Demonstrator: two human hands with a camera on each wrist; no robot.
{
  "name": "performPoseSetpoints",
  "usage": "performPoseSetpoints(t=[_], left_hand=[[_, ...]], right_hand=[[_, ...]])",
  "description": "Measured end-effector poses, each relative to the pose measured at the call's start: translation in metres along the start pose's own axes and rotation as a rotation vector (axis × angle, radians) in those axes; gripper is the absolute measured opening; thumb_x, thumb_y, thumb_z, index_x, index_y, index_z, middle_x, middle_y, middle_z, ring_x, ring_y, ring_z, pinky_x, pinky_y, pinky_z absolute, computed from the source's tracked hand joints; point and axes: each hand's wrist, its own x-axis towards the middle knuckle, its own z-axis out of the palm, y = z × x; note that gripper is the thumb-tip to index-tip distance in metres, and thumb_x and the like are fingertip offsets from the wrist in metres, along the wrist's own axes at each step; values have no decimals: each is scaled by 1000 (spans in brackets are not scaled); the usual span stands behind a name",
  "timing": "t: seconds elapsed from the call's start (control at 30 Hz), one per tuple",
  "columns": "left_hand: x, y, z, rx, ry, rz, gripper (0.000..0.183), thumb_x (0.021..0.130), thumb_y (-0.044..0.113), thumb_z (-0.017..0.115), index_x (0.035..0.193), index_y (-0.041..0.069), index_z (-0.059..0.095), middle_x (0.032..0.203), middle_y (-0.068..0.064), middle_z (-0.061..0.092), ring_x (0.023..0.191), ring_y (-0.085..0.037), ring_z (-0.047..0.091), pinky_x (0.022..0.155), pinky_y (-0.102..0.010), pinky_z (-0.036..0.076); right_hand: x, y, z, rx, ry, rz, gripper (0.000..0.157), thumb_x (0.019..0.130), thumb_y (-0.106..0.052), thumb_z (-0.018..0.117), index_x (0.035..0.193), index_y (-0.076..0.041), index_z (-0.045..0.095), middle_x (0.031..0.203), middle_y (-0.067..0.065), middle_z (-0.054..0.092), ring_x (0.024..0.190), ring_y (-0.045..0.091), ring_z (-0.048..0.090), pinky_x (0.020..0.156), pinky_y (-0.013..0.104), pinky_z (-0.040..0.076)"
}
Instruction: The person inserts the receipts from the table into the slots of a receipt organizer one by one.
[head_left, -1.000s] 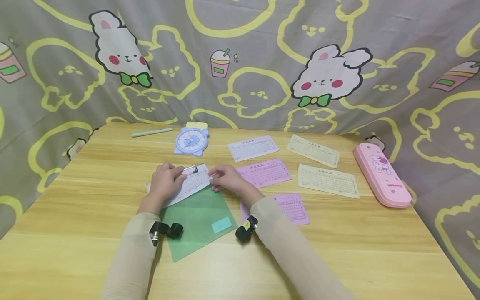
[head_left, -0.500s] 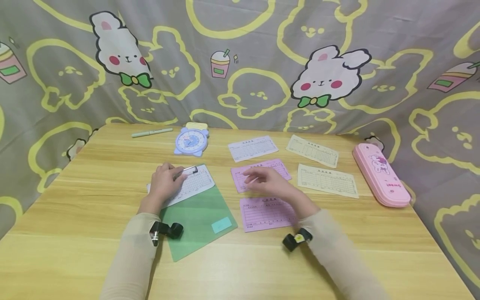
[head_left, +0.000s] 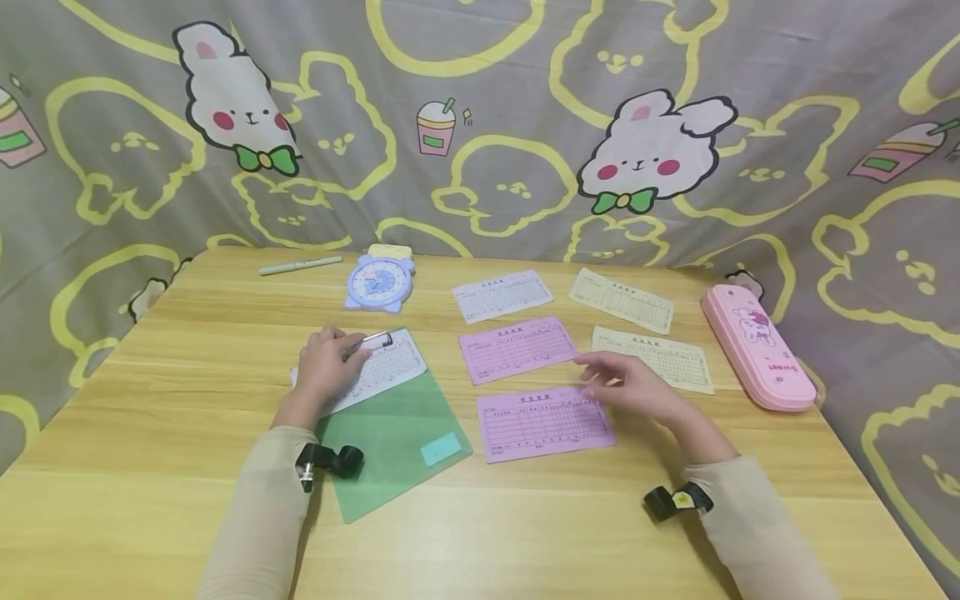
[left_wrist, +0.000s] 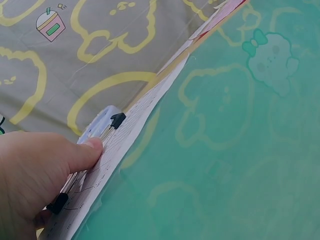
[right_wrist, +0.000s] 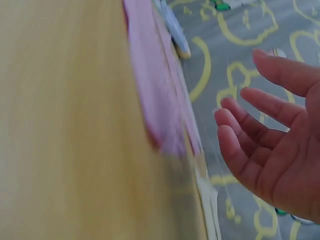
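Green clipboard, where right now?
In the head view, the green clipboard lies left of the nearer pink slip and below the blue clock, with the left hand gripping its clip.

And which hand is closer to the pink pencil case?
The right hand. It's by the nearer yellow paper, just left of the pink pencil case. The left hand is farther off, gripping the clip of the green clipboard.

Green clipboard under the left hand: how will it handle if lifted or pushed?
Probably stiff: the green clipboard lies flat with straight edges. Perhaps slippery: its glossy face mirrors the pattern of the curtain in the left wrist view. Likely a touch heavier at the clip end, where shiny hardware shows beside the left hand.
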Motion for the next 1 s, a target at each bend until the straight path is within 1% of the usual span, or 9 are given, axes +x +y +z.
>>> performPoseSetpoints(t=[0.17,0.27,0.33,0.47,0.6,0.73,0.9,0.97,1.0], left_hand=[[0,0,0,-5,7,5,39,83,27,55,113,2,56,97,-16,45,90,-32,38,77,-45,27],[0,-1,0,-10,9,3,39,83,27,55,114,2,56,98,-16,45,90,-32,39,76,-45,27],[0,-2,0,-12,10,-1,39,83,28,55,114,3,56,98,-16,45,91,-32,39,76,-45,27],[1,-2,1,-23,7,-7,39,84,28,55,114,3,55,99,-16,45,91,-33,39,76,-46,27],[1,-1,2,-31,6,-14,39,84,28,55,114,3,55,100,-17,45,92,-34,38,77,-46,27],[2,-2,3,-36,7,-20,39,83,28,55,114,3,56,100,-17,45,92,-33,38,77,-46,27],[2,-3,3,-42,-1,-27,40,83,29,55,115,4,55,101,-17,44,93,-34,38,77,-46,26],[2,-3,3,-42,-3,-28,40,83,29,55,115,4,55,101,-17,44,93,-34,38,78,-47,26],[1,-3,3,-41,-4,-29,40,83,29,55,115,4,55,101,-17,44,93,-34,38,78,-47,26]], right_hand=[[-12,19,-7,-28,-68,-28,52,72,-6,67,119,6,46,86,17,54,71,20,49,62,27,41],[-15,25,-7,-56,-109,-49,55,71,-8,68,120,4,45,82,15,51,65,18,44,58,26,38],[-16,27,-6,-88,-121,-55,58,70,-11,70,121,3,45,80,13,50,65,18,42,57,27,36],[-18,26,-1,-209,-114,-57,67,66,-22,74,121,2,46,77,7,45,67,19,38,59,28,34],[-18,25,4,-339,-99,-26,72,62,-32,75,122,-2,47,75,3,40,66,16,34,58,27,31],[-17,26,6,-373,-87,-18,67,63,-30,75,120,-5,50,76,1,39,66,15,33,57,26,30],[-18,26,7,-337,-46,-40,52,66,-16,74,113,-5,56,76,-1,41,67,15,36,58,26,32],[-18,26,9,-317,-15,-43,46,67,-11,72,111,-4,57,79,0,45,69,16,40,60,28,35],[-18,27,10,-305,2,-44,43,68,-8,70,109,-4,58,82,1,48,72,17,42,63,30,36]])
